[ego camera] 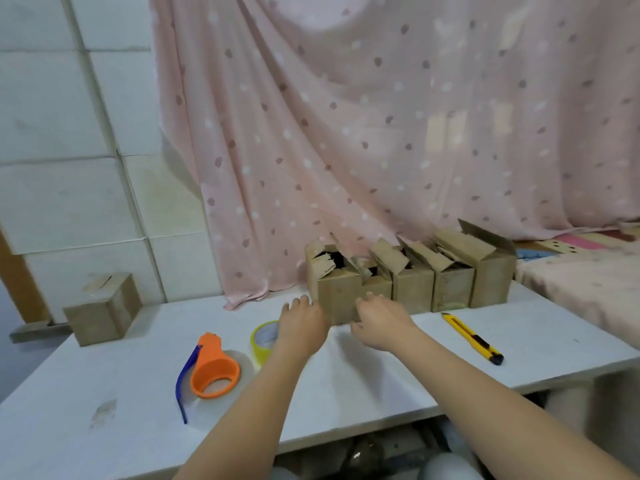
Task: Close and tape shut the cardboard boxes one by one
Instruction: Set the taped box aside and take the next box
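One small brown cardboard box [104, 308] is sitting closed at the white table's [381, 368] far left, seemingly taped. Four or five open-flapped brown boxes [408, 275] are waiting by the curtain. We are reaching our left hand [304, 323] and right hand [381, 323], fingers relaxed, gripping nothing, toward the leftmost.

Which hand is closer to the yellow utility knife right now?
The right hand. It hovers by the front of the leftmost open box, with the utility knife off to its right; the left hand is farther left, beside the tape roll.
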The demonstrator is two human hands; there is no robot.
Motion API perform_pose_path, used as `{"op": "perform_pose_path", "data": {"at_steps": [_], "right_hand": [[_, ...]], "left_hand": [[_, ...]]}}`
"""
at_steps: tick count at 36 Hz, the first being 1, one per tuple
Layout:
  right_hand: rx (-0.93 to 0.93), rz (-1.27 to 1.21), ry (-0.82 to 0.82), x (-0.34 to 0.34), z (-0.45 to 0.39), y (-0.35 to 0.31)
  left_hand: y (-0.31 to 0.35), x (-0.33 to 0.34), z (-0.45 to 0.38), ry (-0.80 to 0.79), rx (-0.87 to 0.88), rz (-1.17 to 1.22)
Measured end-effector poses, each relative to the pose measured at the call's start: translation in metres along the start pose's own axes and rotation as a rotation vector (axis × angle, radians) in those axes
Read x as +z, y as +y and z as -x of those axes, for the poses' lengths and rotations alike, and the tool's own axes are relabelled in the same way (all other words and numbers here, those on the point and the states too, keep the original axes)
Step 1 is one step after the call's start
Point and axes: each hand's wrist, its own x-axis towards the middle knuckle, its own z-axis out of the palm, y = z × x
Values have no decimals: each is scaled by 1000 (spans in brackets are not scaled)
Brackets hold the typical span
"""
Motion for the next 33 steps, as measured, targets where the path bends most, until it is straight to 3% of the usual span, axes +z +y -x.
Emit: {"op": "perform_pose_path", "data": {"at_steps": [3, 6, 12, 23, 33], "right_hand": [[65, -131, -27, 0, -4, 13], [174, -423, -39, 3, -14, 20], [382, -862, 12, 15, -35, 22], [399, -1084, 49, 37, -50, 24], [359, -1173, 100, 32, -50, 16]], "left_hand": [[5, 3, -5, -17, -14, 26], [9, 4, -13, -43, -41, 114], [13, 13, -33, -72, -220, 523], [7, 0, -40, -76, -255, 1035], [3, 0, -42, -7, -288, 1112]]}}
